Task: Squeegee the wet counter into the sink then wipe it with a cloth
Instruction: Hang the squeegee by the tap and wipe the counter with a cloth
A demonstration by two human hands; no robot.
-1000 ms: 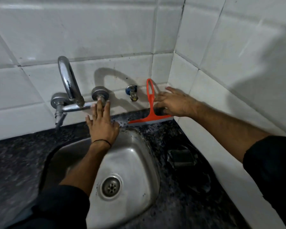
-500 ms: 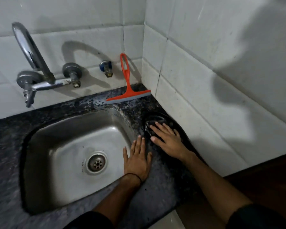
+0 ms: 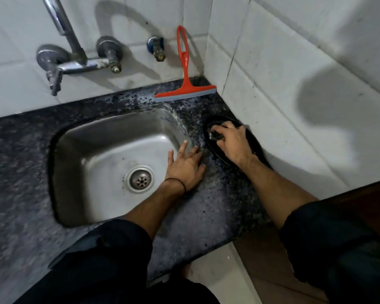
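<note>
On the counter (image 3: 206, 207), squeegee (image 3: 185, 91) well beyond right hand (image 3: 232, 140)

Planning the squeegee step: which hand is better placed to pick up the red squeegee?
Probably the left hand: it lies flat and free on the sink rim. The right hand is curled on a dark object in the black dish. The squeegee leans against the back tiles.
</note>
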